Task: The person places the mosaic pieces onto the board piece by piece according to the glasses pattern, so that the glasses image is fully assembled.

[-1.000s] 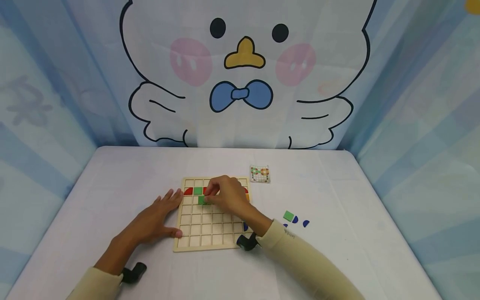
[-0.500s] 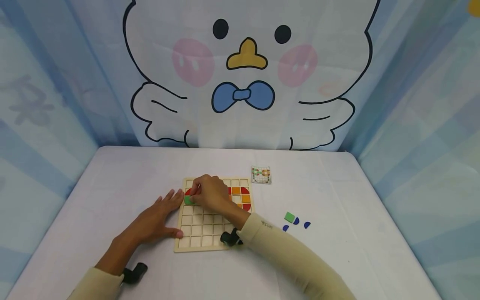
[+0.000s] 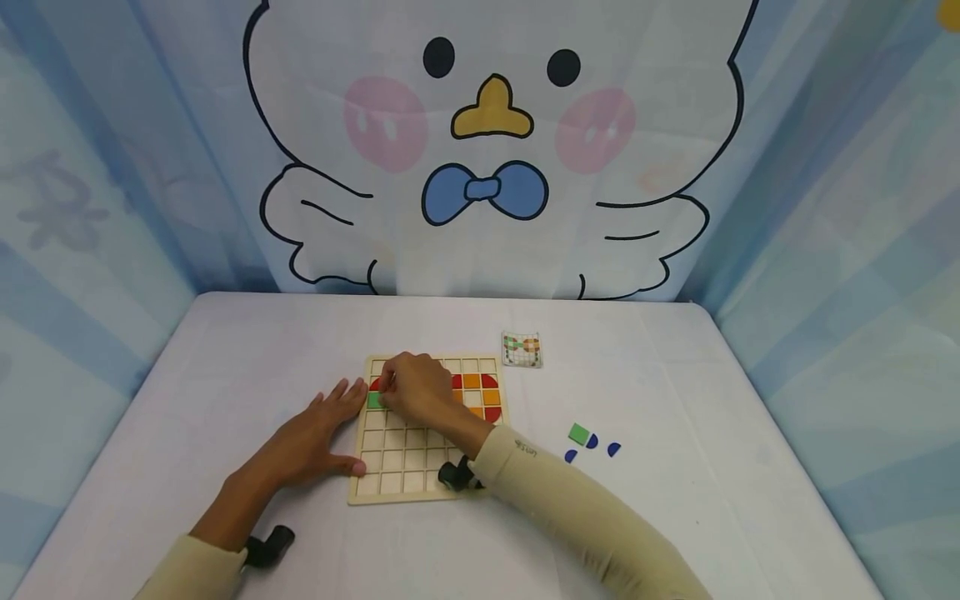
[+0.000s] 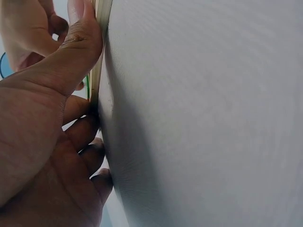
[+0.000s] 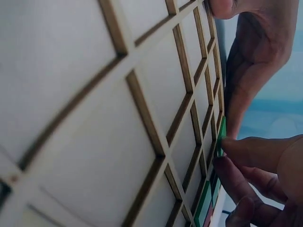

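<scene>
A wooden grid board (image 3: 405, 460) lies on the table, with red, orange and green tiles in its upper rows. My right hand (image 3: 420, 387) reaches over it and pinches a green square tile (image 3: 374, 401) at the left-edge cell of the row below the red one. The right wrist view has thumb and fingertips right at that green tile (image 5: 222, 130), close over the grid. My left hand (image 3: 318, 433) rests along the board's left edge, fingers spread, thumb near the lower part. The left wrist view places its thumb (image 4: 78, 45) against the board's edge. The right hand hides some middle cells.
A small pattern card (image 3: 522, 350) lies beyond the board's upper right corner. To the right are a loose green tile (image 3: 578, 433) and several blue half-round pieces (image 3: 614, 450). A printed curtain (image 3: 480, 250) hangs behind the table.
My right hand has moved left across the board with the green tile, from the second column to the left-edge cell, and has stayed there. The left hand has kept its place.
</scene>
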Tool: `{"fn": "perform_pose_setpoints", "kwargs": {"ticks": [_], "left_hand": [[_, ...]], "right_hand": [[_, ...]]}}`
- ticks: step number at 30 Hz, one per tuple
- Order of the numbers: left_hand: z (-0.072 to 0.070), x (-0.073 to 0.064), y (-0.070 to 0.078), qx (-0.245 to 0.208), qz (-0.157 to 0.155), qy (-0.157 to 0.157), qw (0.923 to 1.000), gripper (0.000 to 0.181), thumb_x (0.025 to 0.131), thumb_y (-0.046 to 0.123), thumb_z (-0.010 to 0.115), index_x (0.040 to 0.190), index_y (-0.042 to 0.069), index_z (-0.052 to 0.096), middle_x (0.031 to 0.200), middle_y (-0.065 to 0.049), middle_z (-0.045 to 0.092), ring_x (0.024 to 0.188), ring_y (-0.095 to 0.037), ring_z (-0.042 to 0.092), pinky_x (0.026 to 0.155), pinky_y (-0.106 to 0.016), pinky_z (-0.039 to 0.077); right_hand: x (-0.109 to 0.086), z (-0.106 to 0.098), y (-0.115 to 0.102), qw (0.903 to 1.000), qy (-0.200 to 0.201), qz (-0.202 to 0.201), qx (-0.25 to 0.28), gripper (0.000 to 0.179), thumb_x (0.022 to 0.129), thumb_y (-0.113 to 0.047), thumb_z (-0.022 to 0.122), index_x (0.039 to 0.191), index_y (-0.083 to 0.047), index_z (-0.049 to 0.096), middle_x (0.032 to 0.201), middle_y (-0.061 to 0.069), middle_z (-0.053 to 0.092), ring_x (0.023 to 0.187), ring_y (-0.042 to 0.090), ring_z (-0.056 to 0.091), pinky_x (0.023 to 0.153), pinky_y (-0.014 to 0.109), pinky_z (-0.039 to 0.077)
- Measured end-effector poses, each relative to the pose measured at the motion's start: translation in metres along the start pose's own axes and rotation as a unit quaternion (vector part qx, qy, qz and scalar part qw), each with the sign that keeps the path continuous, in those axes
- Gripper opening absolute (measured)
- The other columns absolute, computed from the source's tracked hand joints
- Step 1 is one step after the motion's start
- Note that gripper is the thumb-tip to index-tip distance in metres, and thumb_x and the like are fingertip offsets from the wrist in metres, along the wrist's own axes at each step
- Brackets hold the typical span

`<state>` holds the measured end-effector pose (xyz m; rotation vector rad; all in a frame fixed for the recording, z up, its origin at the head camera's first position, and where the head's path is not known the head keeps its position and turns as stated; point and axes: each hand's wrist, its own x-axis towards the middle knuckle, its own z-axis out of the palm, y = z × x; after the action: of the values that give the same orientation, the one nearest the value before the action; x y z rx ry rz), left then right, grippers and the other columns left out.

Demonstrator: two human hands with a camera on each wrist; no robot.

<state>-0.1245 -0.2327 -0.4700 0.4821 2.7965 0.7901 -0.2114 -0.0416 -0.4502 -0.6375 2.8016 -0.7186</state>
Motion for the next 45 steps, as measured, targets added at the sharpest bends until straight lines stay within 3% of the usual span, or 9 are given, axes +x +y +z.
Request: {"fn": "perform_pose_setpoints", "kwargs": {"ticks": [9,19,28,35,45], "left_hand": [[0.001,0.000,0.000,0.006,-0.014,-0.008,0.9999,0.123,0.072,0.048,0.094,0.167,0.004,0.030,0.175,-0.019,0.027,0.163,-0.047,0.020,0.131,-0.067,0.018],[0.001,0.000,0.004,0.010,-0.022,-0.008,0.9997,0.123,0.072,0.048,0.094,0.167,0.005,0.030,0.175,-0.019,0.026,0.163,-0.046,0.019,0.131,-0.067,0.018],[0.002,0.000,0.002,0.009,-0.021,-0.006,0.9997,0.123,0.072,0.048,0.094,0.167,0.005,0.029,0.175,-0.019,0.026,0.163,-0.046,0.019,0.131,-0.067,0.018],[-0.001,0.001,0.003,0.004,-0.028,-0.013,0.9995,0.123,0.072,0.045,0.095,0.168,0.006,0.028,0.176,-0.018,0.024,0.164,-0.045,0.017,0.132,-0.067,0.016],[0.000,0.002,0.004,0.006,-0.037,-0.022,0.9991,0.124,0.073,0.046,0.094,0.168,0.007,0.026,0.176,-0.017,0.022,0.165,-0.045,0.015,0.132,-0.066,0.015]], "right_hand": [[-0.019,-0.014,0.013,0.9988,0.009,-0.012,0.046,0.008,0.089,-0.017,0.085,0.093,-0.021,0.079,0.079,-0.009,0.074,0.067,0.005,0.061,0.054,0.020,0.045],[-0.057,-0.043,0.043,0.9957,0.029,-0.010,0.088,0.010,0.088,-0.017,0.087,0.096,-0.018,0.081,0.083,-0.007,0.074,0.074,0.009,0.063,0.058,0.026,0.048],[-0.090,-0.066,0.081,0.9912,0.045,0.075,0.100,0.010,0.090,-0.019,0.086,0.097,-0.022,0.080,0.082,-0.009,0.070,0.078,0.015,0.061,0.061,0.031,0.047],[-0.115,-0.082,0.111,0.9876,0.065,0.121,0.075,0.011,0.089,-0.017,0.087,0.097,-0.020,0.080,0.079,-0.007,0.069,0.076,0.019,0.057,0.060,0.030,0.044],[-0.150,-0.090,0.133,0.9825,0.017,0.181,0.043,0.018,0.084,-0.017,0.091,0.098,-0.021,0.081,0.081,-0.005,0.068,0.078,0.018,0.058,0.057,0.028,0.051]]}}
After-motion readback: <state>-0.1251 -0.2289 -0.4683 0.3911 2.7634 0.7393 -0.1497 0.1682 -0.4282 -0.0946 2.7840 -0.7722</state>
